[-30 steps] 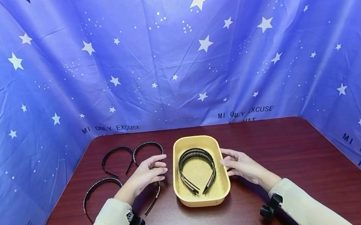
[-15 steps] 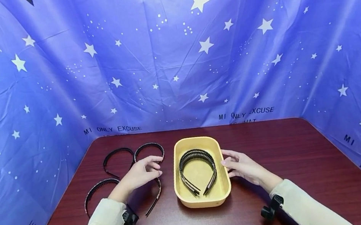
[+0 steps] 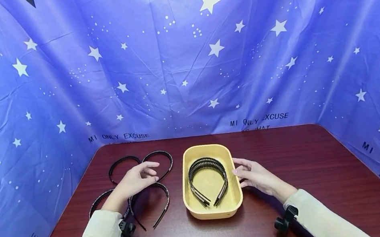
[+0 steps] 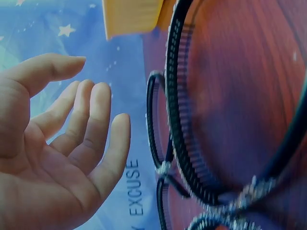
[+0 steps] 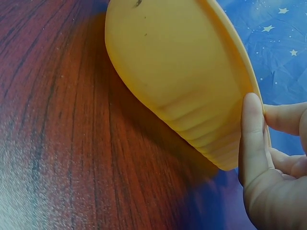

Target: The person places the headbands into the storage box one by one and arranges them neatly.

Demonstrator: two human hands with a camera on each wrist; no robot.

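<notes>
Several black toothed headbands lie on the table at the left in the head view. Two are at the back: a black headband (image 3: 111, 171) and a patterned headband (image 3: 172, 161). In front are a right headband (image 3: 168, 198) and a left headband (image 3: 94, 204), partly hidden by the arm. My left hand (image 3: 134, 182) hovers above them, fingers loosely bent and holding nothing; the left wrist view shows its bare palm (image 4: 53, 167). A yellow box (image 3: 215, 213) contains a stack of headbands (image 3: 205, 163). My right hand (image 3: 256, 176) touches the box's right side, thumb and fingers extended along its rim.
The dark red wooden table (image 3: 289, 153) carries everything. A blue starred curtain (image 3: 181, 55) surrounds its back and sides. Each sleeve has a small black camera at the wrist, such as the left wrist camera (image 3: 127, 228).
My left hand has moved left, away from the box and over the headbands, uncovering the front right one. My right hand stays against the box. The headbands lie as before.
</notes>
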